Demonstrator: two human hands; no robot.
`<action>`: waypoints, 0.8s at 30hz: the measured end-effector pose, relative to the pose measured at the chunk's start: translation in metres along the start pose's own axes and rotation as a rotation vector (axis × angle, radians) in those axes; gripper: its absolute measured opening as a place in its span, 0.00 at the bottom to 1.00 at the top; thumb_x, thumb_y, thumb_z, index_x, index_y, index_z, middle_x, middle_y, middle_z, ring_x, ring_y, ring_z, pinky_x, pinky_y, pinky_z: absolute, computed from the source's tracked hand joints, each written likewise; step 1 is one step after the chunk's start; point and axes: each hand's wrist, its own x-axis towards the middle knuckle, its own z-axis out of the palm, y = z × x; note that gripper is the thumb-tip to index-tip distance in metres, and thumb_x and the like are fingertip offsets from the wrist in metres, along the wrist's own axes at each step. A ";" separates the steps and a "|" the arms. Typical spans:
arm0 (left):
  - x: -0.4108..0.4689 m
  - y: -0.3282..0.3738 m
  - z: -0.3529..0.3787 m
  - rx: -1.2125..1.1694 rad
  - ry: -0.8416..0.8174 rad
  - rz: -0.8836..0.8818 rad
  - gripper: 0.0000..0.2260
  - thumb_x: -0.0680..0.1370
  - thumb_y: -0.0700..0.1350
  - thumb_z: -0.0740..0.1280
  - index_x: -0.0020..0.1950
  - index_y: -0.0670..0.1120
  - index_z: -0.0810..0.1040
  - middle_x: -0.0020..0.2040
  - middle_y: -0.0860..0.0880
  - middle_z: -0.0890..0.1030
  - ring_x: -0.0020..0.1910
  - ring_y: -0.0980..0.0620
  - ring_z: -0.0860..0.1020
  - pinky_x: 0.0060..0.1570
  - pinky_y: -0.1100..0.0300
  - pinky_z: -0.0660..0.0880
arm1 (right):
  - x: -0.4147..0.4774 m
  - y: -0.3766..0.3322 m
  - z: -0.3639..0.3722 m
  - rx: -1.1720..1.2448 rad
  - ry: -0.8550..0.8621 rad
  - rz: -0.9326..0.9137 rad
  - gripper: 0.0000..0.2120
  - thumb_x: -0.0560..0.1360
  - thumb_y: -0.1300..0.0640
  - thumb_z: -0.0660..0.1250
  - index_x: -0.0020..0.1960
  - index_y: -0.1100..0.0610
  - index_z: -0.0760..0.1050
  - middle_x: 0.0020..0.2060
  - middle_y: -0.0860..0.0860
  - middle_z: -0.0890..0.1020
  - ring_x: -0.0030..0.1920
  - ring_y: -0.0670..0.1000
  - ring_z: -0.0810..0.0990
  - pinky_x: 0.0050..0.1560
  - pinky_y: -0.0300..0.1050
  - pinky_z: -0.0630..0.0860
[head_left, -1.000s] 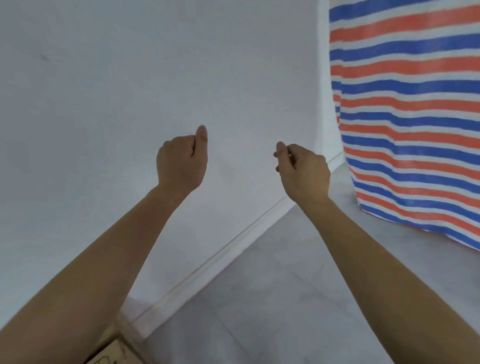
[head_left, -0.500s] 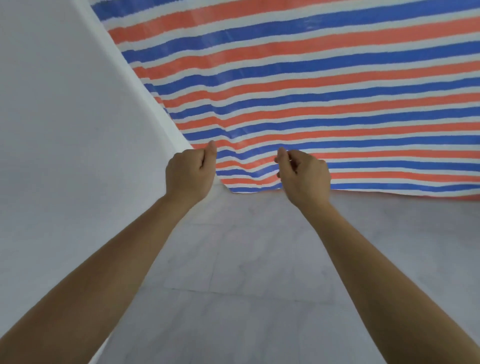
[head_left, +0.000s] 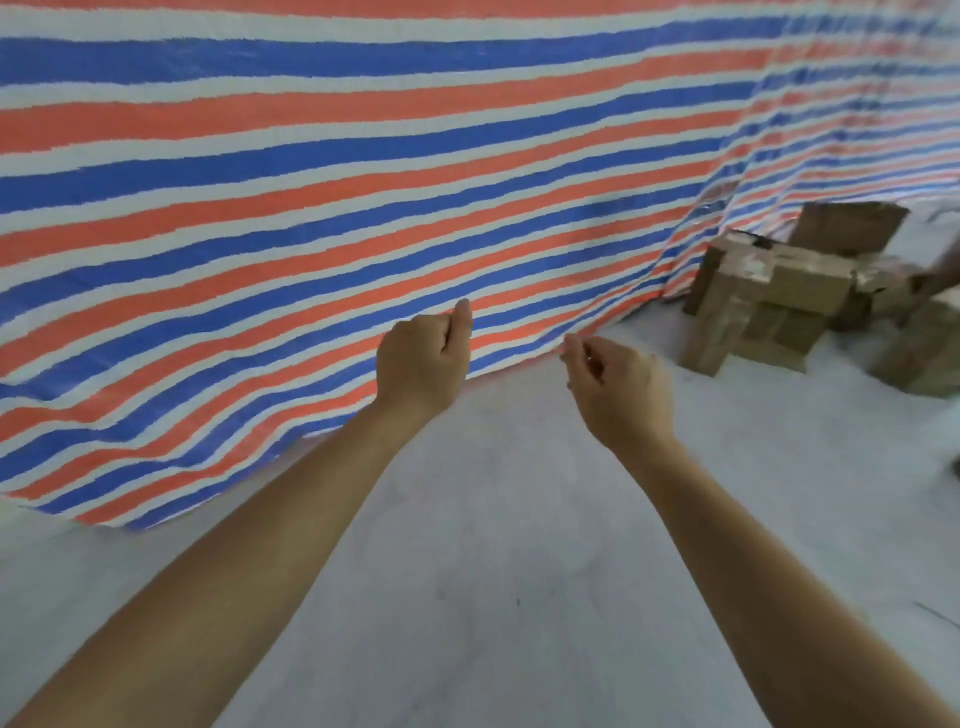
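Looks like nothing's really started yet; both arms stretch out over the grey floor (head_left: 493, 571), left hand (head_left: 421, 364) curled into a loose fist holding nothing, right hand (head_left: 618, 389) curled too, thumb against forefinger, nothing visible in the pinch. The striped tarp (head_left: 311, 208) hangs just beyond them, bottom edge down at the floor, untouched; cardboard boxes (head_left: 769, 296) sit further off to the right, so any grabbing is all left to do.

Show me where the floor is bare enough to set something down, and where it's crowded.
Bare floor runs from the striped tarp toward the camera, beneath and between the left hand and right hand. Another free strip lies right of the right forearm, in front of the cardboard boxes. The back right is crowded with those boxes.
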 end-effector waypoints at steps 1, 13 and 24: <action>0.013 0.015 0.029 -0.027 -0.039 0.059 0.25 0.85 0.54 0.57 0.26 0.52 0.63 0.23 0.57 0.65 0.22 0.56 0.67 0.28 0.67 0.61 | 0.009 0.025 -0.012 -0.025 0.050 0.047 0.20 0.83 0.44 0.59 0.43 0.56 0.79 0.36 0.48 0.84 0.36 0.49 0.83 0.35 0.41 0.77; 0.100 0.228 0.325 -0.212 -0.166 0.366 0.19 0.83 0.55 0.62 0.70 0.46 0.74 0.58 0.50 0.79 0.51 0.58 0.75 0.53 0.62 0.73 | 0.128 0.316 -0.141 -0.159 0.453 0.363 0.32 0.78 0.35 0.47 0.42 0.56 0.81 0.32 0.51 0.83 0.35 0.56 0.82 0.38 0.54 0.80; 0.222 0.282 0.494 -0.297 -0.217 0.196 0.17 0.83 0.51 0.64 0.66 0.42 0.76 0.54 0.53 0.75 0.50 0.56 0.74 0.52 0.62 0.71 | 0.293 0.470 -0.150 -0.204 0.382 0.364 0.31 0.79 0.37 0.51 0.41 0.58 0.81 0.29 0.51 0.82 0.31 0.52 0.81 0.34 0.53 0.80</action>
